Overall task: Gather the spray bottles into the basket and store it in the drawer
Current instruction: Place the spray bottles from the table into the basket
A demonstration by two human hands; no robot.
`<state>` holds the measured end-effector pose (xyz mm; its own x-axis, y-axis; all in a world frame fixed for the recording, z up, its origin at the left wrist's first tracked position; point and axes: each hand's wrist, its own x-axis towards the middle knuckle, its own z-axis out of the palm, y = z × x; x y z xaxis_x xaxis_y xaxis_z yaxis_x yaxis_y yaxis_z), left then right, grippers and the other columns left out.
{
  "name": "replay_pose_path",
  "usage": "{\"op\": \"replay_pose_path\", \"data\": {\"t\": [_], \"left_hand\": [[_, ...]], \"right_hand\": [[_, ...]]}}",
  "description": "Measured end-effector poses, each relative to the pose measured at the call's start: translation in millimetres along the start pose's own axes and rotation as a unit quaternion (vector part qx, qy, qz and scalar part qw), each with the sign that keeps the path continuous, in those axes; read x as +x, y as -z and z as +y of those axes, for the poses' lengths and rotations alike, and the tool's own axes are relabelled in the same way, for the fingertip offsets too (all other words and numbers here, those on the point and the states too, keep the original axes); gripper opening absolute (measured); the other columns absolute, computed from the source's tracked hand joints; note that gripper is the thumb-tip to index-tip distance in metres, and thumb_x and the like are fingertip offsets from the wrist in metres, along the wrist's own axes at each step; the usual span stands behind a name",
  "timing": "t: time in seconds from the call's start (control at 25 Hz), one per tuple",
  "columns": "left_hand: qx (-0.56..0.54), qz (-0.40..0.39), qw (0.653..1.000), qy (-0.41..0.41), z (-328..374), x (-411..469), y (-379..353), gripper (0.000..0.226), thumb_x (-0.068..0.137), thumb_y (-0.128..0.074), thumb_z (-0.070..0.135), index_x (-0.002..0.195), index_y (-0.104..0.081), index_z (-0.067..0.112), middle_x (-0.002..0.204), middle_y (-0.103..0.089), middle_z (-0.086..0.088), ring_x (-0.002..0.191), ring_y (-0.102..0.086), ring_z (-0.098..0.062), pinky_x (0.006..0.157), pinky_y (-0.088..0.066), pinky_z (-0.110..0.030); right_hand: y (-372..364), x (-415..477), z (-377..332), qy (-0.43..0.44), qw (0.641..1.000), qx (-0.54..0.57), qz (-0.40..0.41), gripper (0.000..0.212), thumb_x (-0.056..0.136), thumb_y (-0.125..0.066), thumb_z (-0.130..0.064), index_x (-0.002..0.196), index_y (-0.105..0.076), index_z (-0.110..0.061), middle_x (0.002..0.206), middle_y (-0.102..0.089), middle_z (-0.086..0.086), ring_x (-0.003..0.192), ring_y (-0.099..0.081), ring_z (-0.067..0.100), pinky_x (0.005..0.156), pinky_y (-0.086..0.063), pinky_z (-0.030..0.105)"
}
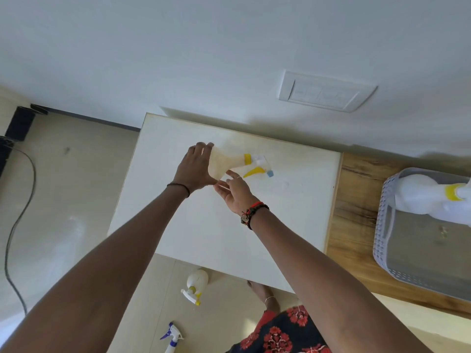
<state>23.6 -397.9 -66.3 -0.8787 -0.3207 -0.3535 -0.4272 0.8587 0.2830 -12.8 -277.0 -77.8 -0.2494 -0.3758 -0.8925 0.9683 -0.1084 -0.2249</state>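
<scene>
Translucent, faintly cream plastic forms the clear bottle (229,161), which lies on its side at the middle of the smooth white table (204,225). Its yellow collar, yellow trigger and pale blue nozzle tip point toward 3 o'clock. The left hand (195,169) grips the rounded base at the 9 o'clock end, fingers curled over the far edge. The right hand (235,193) sits at 5 o'clock of the body, fingers loosely bent, a ringed finger touching the bottle's side; whether it holds the bottle I cannot tell.

At 3 o'clock, on a grained wooden counter (354,212), stands the basket (382,225), a grey plastic tub with rounded corners and perforated walls. In its 12 o'clock end lies a white bottle (418,197) with a yellow collar.

On the pale floor at 6 o'clock are a round floor bottle (196,280) with a yellow-tipped white trigger and, nearer the frame edge, a blue sprayer (171,336). A white switch plate (323,91) sits on the wall at 1 o'clock, and a dark cable (15,225) curves at 9 o'clock.
</scene>
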Motion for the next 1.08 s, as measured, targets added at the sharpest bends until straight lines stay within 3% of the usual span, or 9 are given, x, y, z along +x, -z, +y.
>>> {"op": "replay_pose_path", "data": {"t": [0.2,0.32,0.48,0.56,0.64,0.76,0.84,0.96,1.08], "left_hand": [[-0.163,0.04,0.986,0.006,46,-43,-14,0.1,0.057,-0.088,0.031,0.137,-0.038,0.0,0.131,-0.046,-0.016,0.125,-0.045,-0.03,0.104,-0.031,-0.03],[-0.264,0.047,0.963,-0.014,88,-70,-27,0.1,0.056,-0.09,0.027,0.137,-0.037,0.004,0.134,-0.044,-0.011,0.123,-0.047,-0.023,0.1,-0.041,-0.027],[-0.343,0.037,0.938,-0.042,164,-91,-47,0.098,0.061,-0.089,0.028,0.137,-0.03,0.01,0.132,-0.042,0.003,0.117,-0.05,-0.015,0.087,-0.043,-0.002],[-0.347,0.027,0.935,-0.068,205,-94,-58,0.098,0.062,-0.088,0.028,0.136,-0.028,0.008,0.135,-0.043,0.001,0.119,-0.051,-0.015,0.089,-0.047,-0.008],[-0.35,0.011,0.933,-0.087,245,-97,-67,0.098,0.063,-0.087,0.034,0.138,-0.03,0.008,0.137,-0.042,-0.002,0.122,-0.048,-0.012,0.097,-0.049,-0.022],[-0.292,0.017,0.95,-0.108,306,-101,-82,0.099,0.063,-0.076,0.054,0.143,-0.034,0.013,0.133,-0.041,-0.005,0.123,-0.044,-0.015,0.102,-0.044,-0.027],[-0.275,0.013,0.956,-0.101,342,-102,-93,0.098,0.065,-0.077,0.052,0.146,-0.033,0.017,0.131,-0.042,-0.007,0.121,-0.046,-0.018,0.101,-0.043,-0.028],[-0.284,-0.009,0.955,-0.087,386,-102,-110,0.094,0.07,-0.078,0.041,0.147,-0.029,0.018,0.131,-0.041,-0.006,0.121,-0.046,-0.019,0.098,-0.047,-0.028],[-0.279,-0.018,0.957,-0.08,413,-96,-123,0.091,0.072,-0.077,0.035,0.147,-0.028,0.016,0.13,-0.041,-0.008,0.121,-0.047,-0.023,0.097,-0.05,-0.036]], "right_hand": [[49,-35,-5,0.019,0.999,0.007,-0.035,0.036,0.099,-0.045,-0.022,0.133,-0.05,-0.011,0.131,-0.054,0.012,0.118,-0.055,0.023,0.1,-0.049,0.036],[96,-69,-19,0.007,0.999,-0.018,-0.033,0.041,0.096,-0.05,-0.038,0.129,-0.053,-0.014,0.123,-0.059,0.012,0.11,-0.061,0.026,0.089,-0.054,0.035],[166,-118,-45,0.054,0.998,-0.024,-0.007,0.03,0.096,-0.049,-0.043,0.114,-0.062,-0.023,0.115,-0.063,0.005,0.1,-0.064,0.021,0.073,-0.057,0.029],[204,-141,-57,0.095,0.995,-0.014,0.028,0.023,0.098,-0.047,-0.032,0.115,-0.06,-0.024,0.119,-0.062,0.002,0.107,-0.063,0.021,0.076,-0.057,0.03],[244,-161,-64,0.131,0.989,0.01,0.069,0.025,0.098,-0.045,-0.018,0.121,-0.056,-0.019,0.124,-0.061,0.005,0.114,-0.06,0.022,0.082,-0.055,0.033],[297,-190,-77,0.181,0.976,0.043,0.112,0.025,0.098,-0.041,-0.005,0.107,-0.057,-0.022,0.116,-0.059,0.005,0.103,-0.061,0.016,0.077,-0.056,0.029],[322,-203,-89,0.208,0.968,0.024,0.138,0.024,0.099,-0.043,-0.009,0.106,-0.059,-0.026,0.109,-0.061,0.0,0.095,-0.062,0.012,0.072,-0.057,0.026],[352,-209,-103,0.232,0.958,0.008,0.17,0.02,0.1,-0.044,-0.015,0.104,-0.06,-0.028,0.102,-0.061,0.001,0.091,-0.061,0.013,0.088,-0.054,0.037],[373,-207,-113,0.237,0.956,0.029,0.171,0.028,0.099,-0.048,-0.022,0.125,-0.058,-0.02,0.115,-0.061,0.003,0.105,-0.059,0.017,0.096,-0.049,0.039]]}}
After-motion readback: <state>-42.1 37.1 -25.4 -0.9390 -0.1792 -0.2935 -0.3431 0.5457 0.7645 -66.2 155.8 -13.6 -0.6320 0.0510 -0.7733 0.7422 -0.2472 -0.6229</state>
